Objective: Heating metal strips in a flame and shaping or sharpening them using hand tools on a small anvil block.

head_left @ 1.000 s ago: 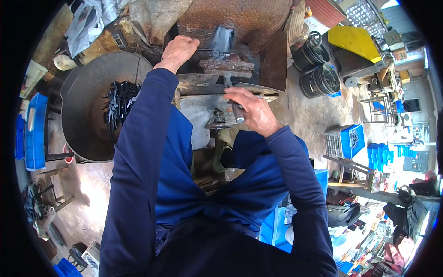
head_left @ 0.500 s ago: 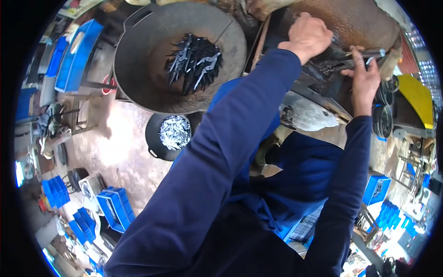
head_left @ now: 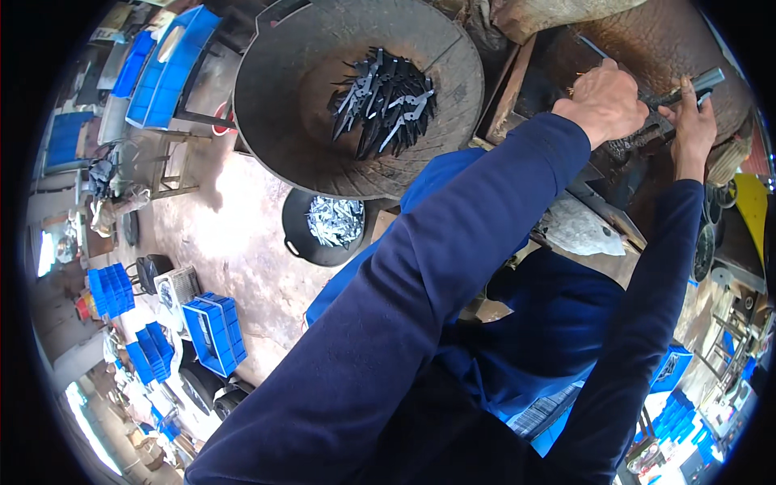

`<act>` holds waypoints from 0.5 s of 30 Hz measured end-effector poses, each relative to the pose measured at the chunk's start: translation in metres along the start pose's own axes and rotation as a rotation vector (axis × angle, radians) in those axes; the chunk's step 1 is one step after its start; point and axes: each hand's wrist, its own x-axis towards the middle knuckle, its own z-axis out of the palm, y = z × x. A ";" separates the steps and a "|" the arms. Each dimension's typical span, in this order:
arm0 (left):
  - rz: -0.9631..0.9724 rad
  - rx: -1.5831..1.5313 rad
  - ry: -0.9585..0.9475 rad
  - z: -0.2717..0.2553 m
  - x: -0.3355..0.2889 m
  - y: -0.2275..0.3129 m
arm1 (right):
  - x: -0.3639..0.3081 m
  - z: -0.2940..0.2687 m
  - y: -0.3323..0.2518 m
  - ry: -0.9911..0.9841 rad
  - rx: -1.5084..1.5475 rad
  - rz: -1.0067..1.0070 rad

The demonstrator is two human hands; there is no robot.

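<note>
Metal bar still in our right hand's bent fingers, we swung our view toward the pan, work ongoing; our left hand stayed clenched, hold hidden.

Here we are over the bench, our left hand curled into a fist with a thin metal strip jutting just beyond it, while our right hand grips a grey metal bar. Off to our left, a wide pan cradles dark metal parts, and below it a smaller pan brims with silvery pieces.
</note>
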 end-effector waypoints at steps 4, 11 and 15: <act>0.081 0.006 0.021 -0.018 -0.007 0.008 | 0.003 0.000 0.003 -0.007 -0.022 0.009; 0.307 -0.165 0.047 -0.107 0.005 -0.019 | 0.012 -0.004 0.009 -0.015 -0.039 -0.003; 0.113 0.223 0.046 -0.197 -0.013 -0.116 | 0.009 -0.003 0.011 -0.058 0.057 -0.023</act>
